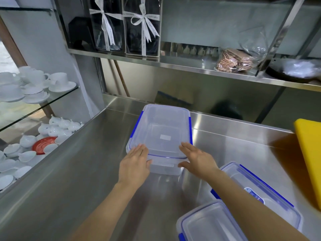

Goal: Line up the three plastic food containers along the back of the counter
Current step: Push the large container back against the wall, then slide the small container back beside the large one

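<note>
Fingers flat, my left hand (pixel 134 164) and right hand (pixel 196 160) press the container (pixel 161 129) at its near end; its long axis points toward the back of the desk (pixel 69 171).

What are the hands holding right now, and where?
Nothing gripped: left hand and right hand lie flat on the near lid corners of the far container, thumbs at its near wall.

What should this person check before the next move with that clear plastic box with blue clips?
1. Left hand and right hand on the clear plastic container with blue clips: ok.
2. Its lid seated: ok.
3. Its far end against the back of the stainless steel counter: cannot tell.
4. Labelled clear container and nearest clear container at the back: not ok, both near right.
5. Back space beside the yellow plastic board: ok.
</note>
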### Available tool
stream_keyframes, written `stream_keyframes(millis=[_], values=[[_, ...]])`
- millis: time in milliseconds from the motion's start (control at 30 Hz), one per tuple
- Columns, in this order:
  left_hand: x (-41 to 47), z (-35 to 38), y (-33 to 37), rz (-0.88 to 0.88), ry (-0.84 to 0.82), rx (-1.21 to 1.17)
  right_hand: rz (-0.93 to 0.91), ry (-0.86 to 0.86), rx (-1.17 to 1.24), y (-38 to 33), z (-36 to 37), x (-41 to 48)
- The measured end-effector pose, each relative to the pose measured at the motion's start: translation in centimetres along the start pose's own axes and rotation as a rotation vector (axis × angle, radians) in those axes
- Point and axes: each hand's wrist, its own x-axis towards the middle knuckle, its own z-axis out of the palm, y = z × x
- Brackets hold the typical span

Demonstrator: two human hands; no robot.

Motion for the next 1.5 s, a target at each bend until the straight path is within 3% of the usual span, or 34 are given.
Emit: stream_keyframes(millis=[100, 267, 333, 433, 533, 600, 767, 900, 1067, 1167, 1267, 1367, 1500], values=[[-0.1, 0.3, 0.1, 0.05, -0.077, 0.086, 0.021, 0.043, 0.004, 0.1, 0.7, -0.1], [-1.1, 0.3, 0.4, -0.049, -0.515, 0.114, 0.021, -0.01, -0.038, 0.1, 1.2, -0.3], [-1.6, 0.0, 0.4, -0.078, -0.588, 0.143, 0.025, -0.022, -0.011, 0.3, 1.2, -1.2], [-1.1, -1.0, 1.5, -0.114, -0.535, 0.131, 0.063, 0.042, 0.037, 1.4, 0.5, -3.1], [-0.4, -1.6, 4.6, -0.089, -0.255, 0.041, 0.175, 0.073, 0.093, 3.9, -0.8, -5.6], [-0.4, -1.8, 7.5, -0.066, -0.175, -0.103, 0.24, 0.073, 0.131, 5.9, -1.4, -7.6], [-1.8, -0.4, 13.8, -0.004, -0.392, -0.35, 0.46, 0.027, 0.157, 10.9, -1.3, -12.2], [-2.4, 1.3, 17.1, 0.043, -0.563, -0.35, 0.542, 0.007, 0.159, 12.9, -0.5, -14.8], [-2.7, 2.5, 19.1, 0.132, -0.553, -0.357, 0.583, -0.08, 0.19, 14.6, 0.3, -16.1], [-2.7, 2.9, 19.6, 0.107, -0.556, -0.393, 0.599, -0.116, 0.065, 14.7, 1.0, -16.3], [-2.6, 3.4, 19.8, 0.072, -0.571, -0.414, 0.66, -0.088, -0.07, 13.9, 1.7, -15.9], [-2.3, 4.3, 19.5, 0.105, -0.725, -0.406, 0.659, -0.074, -0.132, 13.1, 2.6, -14.8], [-1.7, 5.1, 18.8, 0.065, -0.869, -0.368, 0.692, 0.078, 0.002, 12.1, 3.0, -13.6]])
